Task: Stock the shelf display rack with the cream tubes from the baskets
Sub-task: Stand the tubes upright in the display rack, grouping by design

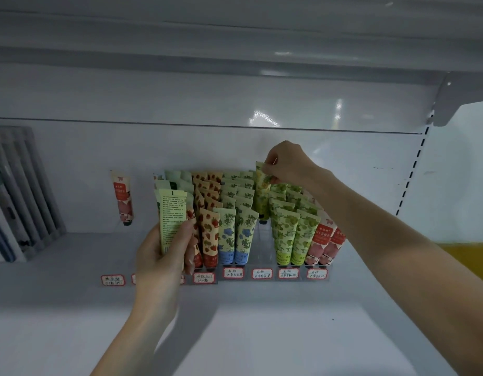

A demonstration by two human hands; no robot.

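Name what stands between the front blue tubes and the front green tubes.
Nothing: the head view shows that lane bare in front; the right hand holds a yellow tube behind.

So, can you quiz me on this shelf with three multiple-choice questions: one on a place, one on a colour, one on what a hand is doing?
1. Where is the lone pink-and-red tube?
A. against the back wall, left of the rack
B. on the upper shelf
C. lying flat

2. What colour is the raised tube that the right hand pinches?
A. blue
B. yellow-green
C. white

3. What is the left hand doing?
A. hanging empty
B. pressing a label
C. gripping pale green tubes

Answers: 1 A, it stands apart by the wall; 2 B, its yellow-green print shows below the grip; 3 C, the hand wraps round them.
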